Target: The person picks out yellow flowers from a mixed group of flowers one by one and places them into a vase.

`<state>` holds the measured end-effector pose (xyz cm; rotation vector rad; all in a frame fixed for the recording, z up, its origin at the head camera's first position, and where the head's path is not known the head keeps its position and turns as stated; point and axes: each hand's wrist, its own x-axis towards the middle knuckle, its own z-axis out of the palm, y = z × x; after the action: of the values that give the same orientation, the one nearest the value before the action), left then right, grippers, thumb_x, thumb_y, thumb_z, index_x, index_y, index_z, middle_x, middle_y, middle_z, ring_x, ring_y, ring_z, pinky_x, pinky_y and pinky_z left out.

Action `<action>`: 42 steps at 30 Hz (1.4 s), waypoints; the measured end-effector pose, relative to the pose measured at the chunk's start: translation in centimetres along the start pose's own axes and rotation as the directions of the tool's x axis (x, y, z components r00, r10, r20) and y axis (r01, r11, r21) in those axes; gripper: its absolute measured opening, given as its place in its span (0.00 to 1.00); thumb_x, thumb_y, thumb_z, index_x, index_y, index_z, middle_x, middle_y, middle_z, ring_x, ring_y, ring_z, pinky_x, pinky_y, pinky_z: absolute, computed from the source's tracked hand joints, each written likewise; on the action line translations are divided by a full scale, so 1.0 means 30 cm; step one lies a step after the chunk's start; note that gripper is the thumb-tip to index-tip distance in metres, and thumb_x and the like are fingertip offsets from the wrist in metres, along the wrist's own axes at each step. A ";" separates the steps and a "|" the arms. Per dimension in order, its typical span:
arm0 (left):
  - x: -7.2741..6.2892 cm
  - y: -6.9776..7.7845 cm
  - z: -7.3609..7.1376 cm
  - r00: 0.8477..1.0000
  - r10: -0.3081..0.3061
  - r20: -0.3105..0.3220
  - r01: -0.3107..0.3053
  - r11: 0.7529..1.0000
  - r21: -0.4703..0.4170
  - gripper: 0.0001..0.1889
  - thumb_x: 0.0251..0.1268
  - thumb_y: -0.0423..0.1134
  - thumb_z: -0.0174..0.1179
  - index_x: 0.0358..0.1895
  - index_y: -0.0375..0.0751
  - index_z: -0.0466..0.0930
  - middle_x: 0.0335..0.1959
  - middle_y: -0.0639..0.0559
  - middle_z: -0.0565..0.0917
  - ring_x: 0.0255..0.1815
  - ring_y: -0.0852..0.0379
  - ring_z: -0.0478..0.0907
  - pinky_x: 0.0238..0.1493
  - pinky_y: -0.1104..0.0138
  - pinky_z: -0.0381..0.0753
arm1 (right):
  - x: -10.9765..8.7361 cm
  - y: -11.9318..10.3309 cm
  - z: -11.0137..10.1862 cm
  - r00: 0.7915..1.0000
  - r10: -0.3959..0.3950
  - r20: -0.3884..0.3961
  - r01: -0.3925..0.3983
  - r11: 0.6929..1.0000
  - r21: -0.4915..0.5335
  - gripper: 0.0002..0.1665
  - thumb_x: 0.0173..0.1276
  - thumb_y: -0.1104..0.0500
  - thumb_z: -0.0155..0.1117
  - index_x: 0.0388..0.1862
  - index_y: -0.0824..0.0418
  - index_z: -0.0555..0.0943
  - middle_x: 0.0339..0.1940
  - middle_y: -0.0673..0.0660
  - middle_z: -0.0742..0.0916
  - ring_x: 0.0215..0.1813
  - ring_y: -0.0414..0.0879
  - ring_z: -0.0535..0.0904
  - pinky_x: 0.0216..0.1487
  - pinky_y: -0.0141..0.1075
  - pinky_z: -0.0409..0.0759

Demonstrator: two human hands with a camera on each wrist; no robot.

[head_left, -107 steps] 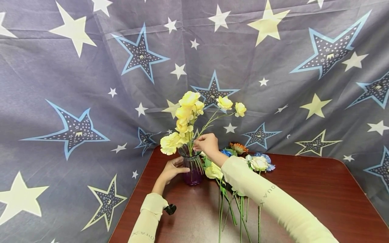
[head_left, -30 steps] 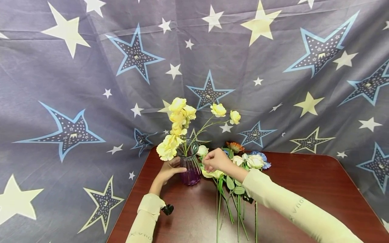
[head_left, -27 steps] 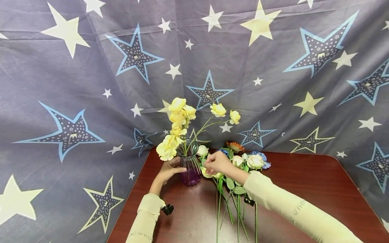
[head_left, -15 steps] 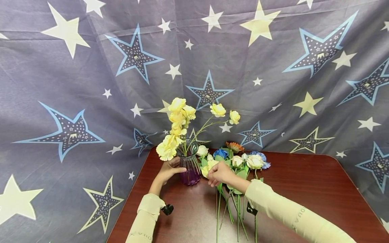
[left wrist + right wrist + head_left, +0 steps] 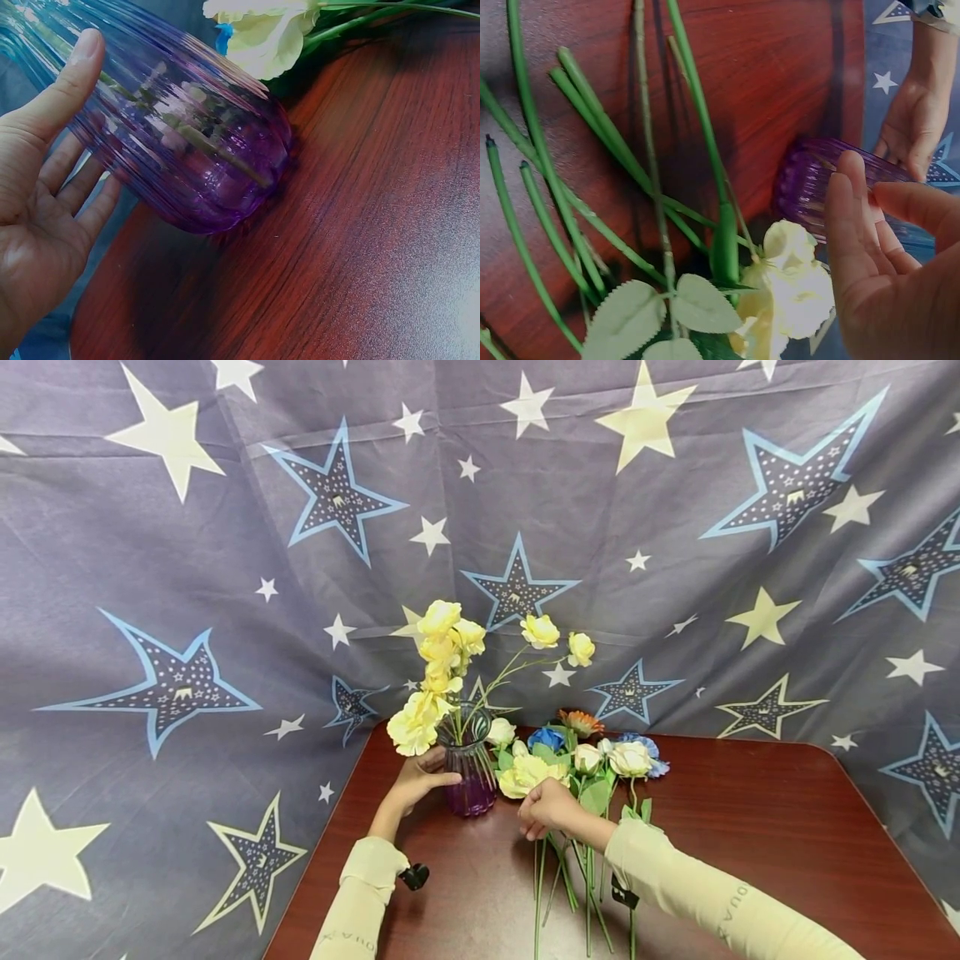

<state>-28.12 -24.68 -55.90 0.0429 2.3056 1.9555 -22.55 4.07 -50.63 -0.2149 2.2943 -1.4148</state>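
Observation:
A ribbed glass vase (image 5: 472, 781), purple at its base, stands upright on the table with tall yellow flowers (image 5: 440, 652) in it. My left hand (image 5: 411, 783) holds its left side. In the left wrist view the thumb lies across the near face of the vase (image 5: 202, 142), fingers behind, and a stem end shows through the glass. My right hand (image 5: 553, 810) hovers right of the vase, just below a loose pale yellow flower (image 5: 525, 775). Seen from the right wrist, the fingers of that hand (image 5: 900, 277) are loosely bent around nothing, with green stems (image 5: 705, 127) beside it.
Behind the right hand lie a blue rose (image 5: 546, 739), an orange flower (image 5: 581, 723), white roses (image 5: 630, 759) and a light blue bloom (image 5: 658, 768), stems pointing toward me. A star-patterned cloth (image 5: 480, 485) hangs behind the reddish-brown table (image 5: 750, 827).
My right hand let go of the branched yellow stem at the vase mouth, then moved down and right to the loose flowers. The left hand stayed on the vase.

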 end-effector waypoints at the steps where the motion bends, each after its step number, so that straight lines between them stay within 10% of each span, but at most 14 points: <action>1: 0.008 -0.013 -0.001 1.000 0.001 -0.005 -0.001 1.000 0.006 0.42 0.55 0.34 0.77 0.73 0.27 0.66 0.71 0.29 0.72 0.74 0.36 0.70 0.71 0.51 0.75 | 0.000 0.006 0.004 1.000 0.007 -0.004 -0.007 1.000 -0.004 0.10 0.66 0.72 0.61 0.28 0.70 0.87 0.24 0.67 0.90 0.21 0.51 0.87 0.32 0.46 0.90; 31: 0.016 -0.037 0.002 1.000 0.015 -0.018 -0.015 0.999 0.031 0.40 0.57 0.33 0.75 0.73 0.29 0.67 0.70 0.30 0.73 0.74 0.36 0.70 0.72 0.52 0.75 | -0.021 0.091 0.032 0.995 0.092 -0.035 -0.094 0.993 -0.072 0.15 0.64 0.72 0.65 0.16 0.69 0.79 0.22 0.68 0.89 0.24 0.57 0.89 0.28 0.44 0.89; 42: -0.029 0.052 0.002 1.000 -0.008 0.022 0.008 1.000 0.020 0.42 0.56 0.33 0.75 0.73 0.24 0.66 0.71 0.27 0.72 0.74 0.33 0.68 0.72 0.50 0.74 | -0.011 0.111 0.027 0.990 0.135 -0.039 -0.139 0.984 -0.112 0.09 0.63 0.69 0.68 0.25 0.75 0.85 0.19 0.67 0.88 0.23 0.58 0.89 0.29 0.46 0.90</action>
<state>-27.34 -24.46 -54.31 0.0563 2.3085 1.9186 -21.58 5.08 -53.78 -0.0681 2.3688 -1.2288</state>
